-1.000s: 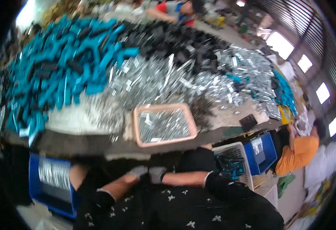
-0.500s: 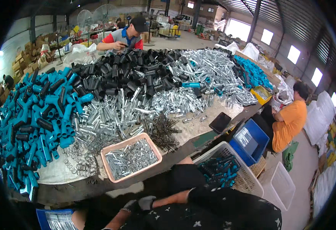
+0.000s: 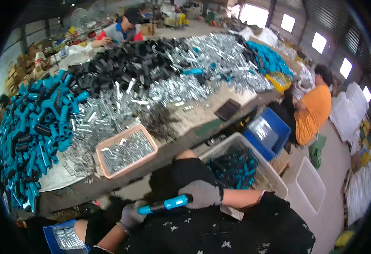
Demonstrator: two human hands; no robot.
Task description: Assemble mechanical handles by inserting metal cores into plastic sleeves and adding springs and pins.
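We had both gloved hands low in the picture, just above our dark flowered lap. Our right hand (image 3: 201, 194) came in from the right, forearm lying nearly level, grey fingers curled round the blue end of the blue-and-black handle (image 3: 165, 204). Our left hand (image 3: 131, 215) rose from the lower edge, wrist bent, fingers wrapped about the handle's other tip. The handle lay almost level between the two fists, tilted slightly up toward the right.

Ahead of us, on the table's near edge (image 3: 168, 154), sat a shallow pinkish tray (image 3: 126, 150), rectangular, filled with small silver metal pieces. Just right of our right hand stood a white plastic crate (image 3: 274, 178) with blue and black handles inside. Beyond it sat a blue bin (image 3: 266, 132) holding a clear bag of silver parts. At lower left, beside our knee, was another blue bin (image 3: 62, 238) with shiny pieces. Further right on the floor lay a white basket (image 3: 309, 188). White sacks (image 3: 345, 115) were stacked behind a person in an orange shirt (image 3: 312, 111).
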